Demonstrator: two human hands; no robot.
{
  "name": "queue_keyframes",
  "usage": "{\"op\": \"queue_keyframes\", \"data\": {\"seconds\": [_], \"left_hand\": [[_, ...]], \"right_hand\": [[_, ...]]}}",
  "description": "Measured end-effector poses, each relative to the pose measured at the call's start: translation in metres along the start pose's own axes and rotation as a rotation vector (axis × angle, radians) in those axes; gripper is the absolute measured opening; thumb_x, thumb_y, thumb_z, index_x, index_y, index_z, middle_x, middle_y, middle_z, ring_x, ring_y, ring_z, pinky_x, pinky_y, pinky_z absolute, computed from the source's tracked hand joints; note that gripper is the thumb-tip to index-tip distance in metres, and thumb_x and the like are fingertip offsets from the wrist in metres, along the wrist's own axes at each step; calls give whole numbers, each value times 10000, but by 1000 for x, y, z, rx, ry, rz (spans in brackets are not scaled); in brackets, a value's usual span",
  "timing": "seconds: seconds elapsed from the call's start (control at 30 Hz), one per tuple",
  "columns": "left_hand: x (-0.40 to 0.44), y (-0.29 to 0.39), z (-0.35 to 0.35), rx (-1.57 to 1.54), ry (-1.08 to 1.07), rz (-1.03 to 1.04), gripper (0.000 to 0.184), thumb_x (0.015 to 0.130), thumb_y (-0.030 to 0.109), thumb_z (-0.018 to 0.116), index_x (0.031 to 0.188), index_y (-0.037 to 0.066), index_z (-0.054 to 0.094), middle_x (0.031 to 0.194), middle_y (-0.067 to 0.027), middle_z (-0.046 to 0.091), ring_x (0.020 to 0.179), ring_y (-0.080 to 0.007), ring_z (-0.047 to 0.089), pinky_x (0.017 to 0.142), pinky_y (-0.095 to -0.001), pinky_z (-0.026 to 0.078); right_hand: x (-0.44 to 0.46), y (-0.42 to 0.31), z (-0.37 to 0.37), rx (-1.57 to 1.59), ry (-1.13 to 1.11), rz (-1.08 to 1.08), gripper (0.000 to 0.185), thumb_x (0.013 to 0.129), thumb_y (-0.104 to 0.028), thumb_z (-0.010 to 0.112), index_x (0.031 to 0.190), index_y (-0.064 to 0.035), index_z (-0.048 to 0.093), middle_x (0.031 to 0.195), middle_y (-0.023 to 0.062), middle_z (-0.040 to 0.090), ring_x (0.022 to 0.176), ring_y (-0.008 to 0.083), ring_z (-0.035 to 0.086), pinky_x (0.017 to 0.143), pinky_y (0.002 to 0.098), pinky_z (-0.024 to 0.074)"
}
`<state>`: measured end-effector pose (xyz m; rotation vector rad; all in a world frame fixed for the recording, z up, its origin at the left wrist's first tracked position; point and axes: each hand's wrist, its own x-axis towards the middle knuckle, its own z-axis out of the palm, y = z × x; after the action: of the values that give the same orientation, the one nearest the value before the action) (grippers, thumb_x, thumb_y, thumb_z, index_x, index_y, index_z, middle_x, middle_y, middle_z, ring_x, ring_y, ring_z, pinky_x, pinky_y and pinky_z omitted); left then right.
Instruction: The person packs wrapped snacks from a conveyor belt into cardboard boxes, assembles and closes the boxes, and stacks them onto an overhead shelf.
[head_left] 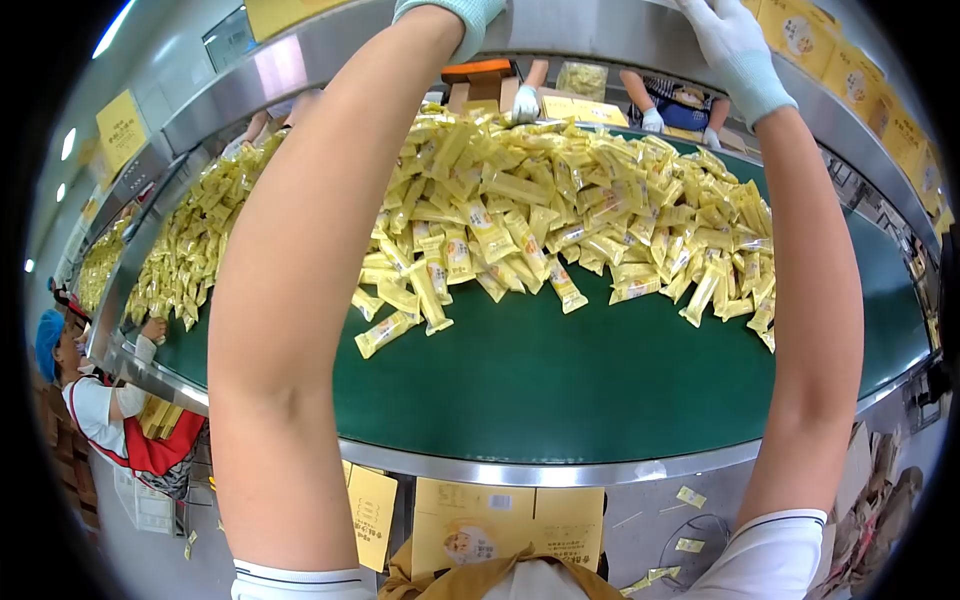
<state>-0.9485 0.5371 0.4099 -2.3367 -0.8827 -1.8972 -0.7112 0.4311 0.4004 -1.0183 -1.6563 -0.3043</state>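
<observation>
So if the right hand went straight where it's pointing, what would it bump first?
Probably the shiny metal beam behind the right hand, if they aren't touching already. It runs off the picture's top, so I can't tell the gap or what's beyond.

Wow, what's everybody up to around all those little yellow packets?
A person's left hand and right hand, both in pale gloves, reach up to a silver metal ledge; the picture's edge hides whether they hold anything. Below, yellow plastic-wrapped packets lie heaped on a flat green surface. Other workers stand around it, including one in a blue cap. A printed yellow cardboard box sits nearest the wearer.
</observation>
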Motion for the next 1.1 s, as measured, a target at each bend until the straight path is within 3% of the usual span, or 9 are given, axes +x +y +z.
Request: {"op": "queue_keyframes", "data": {"seconds": [0.03, 0.17, 0.37, 0.5, 0.7, 0.77, 0.87, 0.97, 1.1], "left_hand": [[-9, -11, 8, 143, 193, 277, 343, 977, 200, 569, 1281, 52, 626, 1144, -187, 711, 922, -281, 679, 906, -399, 528], [-139, -25, 15, -38, -126, 430, 349, 925, 307, 667, 1164, 54, 690, 977, -143, 677, 935, -325, 661, 913, -430, 507], [-219, -157, 39, 350, -671, -721, 683, 950, 615, 394, 1398, 130, 570, 1387, -236, 571, 1265, -397, 557, 1083, -445, 417], [-235, -214, 59, 122, -634, -947, 799, 926, 703, 374, 1540, 193, 418, 1533, -194, 457, 1409, -357, 442, 1152, -411, 342], [-245, -265, 87, 129, -703, -757, 931, 867, 768, 410, 1603, 211, 282, 1577, -198, 391, 1469, -364, 353, 1201, -400, 265], [-254, -272, 98, 69, -669, -769, 936, 867, 777, 386, 1608, 219, 262, 1589, -195, 371, 1474, -351, 350, 1203, -405, 263], [-259, -296, 106, 19, -697, -596, 866, 919, 716, 375, 1609, 206, 254, 1603, -189, 347, 1484, -335, 337, 1212, -404, 257], [-272, -295, 109, -54, -690, -647, 857, 945, 676, 382, 1611, 159, 233, 1600, -183, 356, 1483, -337, 337, 1215, -397, 252], [-292, -274, 97, -290, -675, -651, 1016, 878, 717, 479, 1605, 62, 205, 1578, -255, 358, 1470, -350, 355, 1196, -382, 265]], "right_hand": [[-15, 5, 7, -47, 35, -119, 594, 985, -359, 593, 1422, 11, 438, 1313, 223, 608, 1214, 327, 587, 1034, 382, 442], [-109, 33, 51, -256, 95, -470, 363, 942, -300, 640, 1210, -57, 661, 1139, 163, 680, 1064, 353, 633, 939, 426, 486], [-187, 190, 101, -475, -422, 253, 624, 971, -589, 401, 1162, -80, 708, 1235, 239, 643, 1136, 429, 607, 1005, 476, 453], [-188, 267, 109, -309, -442, 954, 834, 968, -698, 280, 1431, -51, 534, 1459, 252, 515, 1354, 393, 486, 1155, 403, 306], [-225, 315, 144, 506, -187, 1293, 583, 1003, -506, 496, 1409, -90, 537, 1279, 98, 642, 1117, 220, 637, 905, 324, 519], [-227, 327, 151, 511, -171, 1311, 528, 1015, -461, 472, 1370, -78, 554, 1295, 105, 624, 1183, 229, 604, 972, 325, 479], [-254, 372, 157, -9, -290, 582, 489, 1016, -404, 462, 1347, -59, 563, 1300, 119, 603, 1206, 223, 566, 1027, 314, 422], [-263, 313, 169, 489, -64, 961, 476, 1013, -382, 453, 1306, -29, 580, 1305, 136, 582, 1210, 220, 532, 1057, 306, 376], [-281, 304, 164, 323, -189, 1022, 569, 991, -447, 494, 1323, 8, 577, 1337, 147, 572, 1193, 237, 532, 1040, 307, 387]]}}
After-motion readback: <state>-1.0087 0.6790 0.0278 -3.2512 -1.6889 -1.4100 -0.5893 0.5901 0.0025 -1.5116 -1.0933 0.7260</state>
